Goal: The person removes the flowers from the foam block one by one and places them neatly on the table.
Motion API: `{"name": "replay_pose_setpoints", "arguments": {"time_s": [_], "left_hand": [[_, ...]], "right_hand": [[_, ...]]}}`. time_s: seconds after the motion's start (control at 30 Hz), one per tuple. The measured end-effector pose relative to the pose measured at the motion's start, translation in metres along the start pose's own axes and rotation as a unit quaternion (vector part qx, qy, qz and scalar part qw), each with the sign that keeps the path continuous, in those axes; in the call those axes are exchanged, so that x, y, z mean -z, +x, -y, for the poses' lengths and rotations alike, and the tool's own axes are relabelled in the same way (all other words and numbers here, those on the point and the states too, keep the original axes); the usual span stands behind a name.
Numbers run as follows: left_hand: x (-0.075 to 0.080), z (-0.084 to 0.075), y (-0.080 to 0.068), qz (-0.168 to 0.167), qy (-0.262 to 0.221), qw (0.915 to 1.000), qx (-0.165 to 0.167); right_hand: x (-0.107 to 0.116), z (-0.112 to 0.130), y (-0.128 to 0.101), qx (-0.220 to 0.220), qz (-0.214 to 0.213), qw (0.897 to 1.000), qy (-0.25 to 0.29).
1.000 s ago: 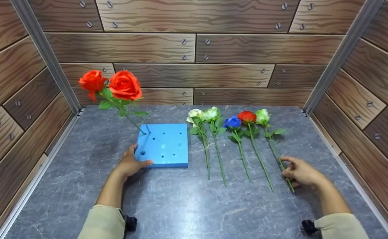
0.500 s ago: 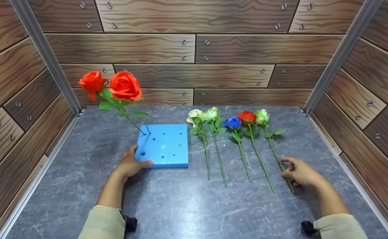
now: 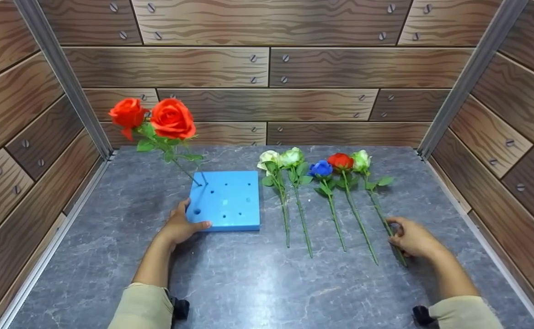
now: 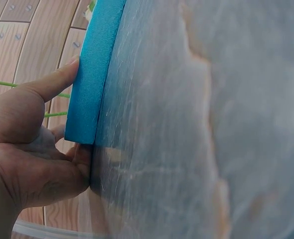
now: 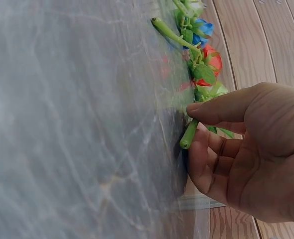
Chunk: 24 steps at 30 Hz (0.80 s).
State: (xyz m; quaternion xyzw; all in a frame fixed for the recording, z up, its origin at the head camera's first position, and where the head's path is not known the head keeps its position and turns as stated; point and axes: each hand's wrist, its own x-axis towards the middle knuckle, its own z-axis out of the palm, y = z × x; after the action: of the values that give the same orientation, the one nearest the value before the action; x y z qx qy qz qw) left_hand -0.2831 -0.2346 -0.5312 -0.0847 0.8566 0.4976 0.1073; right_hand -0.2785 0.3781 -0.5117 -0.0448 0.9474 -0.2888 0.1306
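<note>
At the near left corner of a blue block with holes (image 3: 230, 201), my left hand (image 3: 178, 227) grips it, thumb on the front edge and fingers along the left side. The left wrist view shows the same block (image 4: 89, 74) from its side, with the thumb against it. Two red roses (image 3: 172, 119) stand tilted in the block's far left holes. On the right, my right hand (image 3: 413, 238) pinches the lower stem of the rightmost pale green rose (image 3: 361, 160), which lies on the table. The right wrist view shows its stem end (image 5: 188, 137) between thumb and fingers.
Left of that rose lie a red rose (image 3: 340, 161), a blue rose (image 3: 321, 169) and two whitish roses (image 3: 291, 156), stems toward me. The grey marbled table (image 3: 258, 292) is enclosed by wood-patterned walls (image 3: 267, 66) at the back and sides.
My right fingers have drawn closer round the pale green rose's stem, and its lower end has shifted slightly right. My left hand and the block stay in place.
</note>
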Motion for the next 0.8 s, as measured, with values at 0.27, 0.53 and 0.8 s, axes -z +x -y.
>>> {"name": "replay_pose_setpoints", "arguments": {"time_s": [0.27,0.53,0.8], "left_hand": [[0.0,0.0,0.0,-0.001,0.0,1.0,-0.001],[-0.001,0.001,0.002,0.002,-0.003,1.0,0.002],[0.0,0.003,0.002,-0.001,-0.003,1.0,-0.003]], "right_hand": [[0.001,0.001,-0.001,-0.005,0.001,1.0,-0.001],[0.005,0.005,-0.001,0.004,-0.024,0.999,-0.035],[0.006,0.014,0.005,0.021,-0.032,0.998,-0.05]]}}
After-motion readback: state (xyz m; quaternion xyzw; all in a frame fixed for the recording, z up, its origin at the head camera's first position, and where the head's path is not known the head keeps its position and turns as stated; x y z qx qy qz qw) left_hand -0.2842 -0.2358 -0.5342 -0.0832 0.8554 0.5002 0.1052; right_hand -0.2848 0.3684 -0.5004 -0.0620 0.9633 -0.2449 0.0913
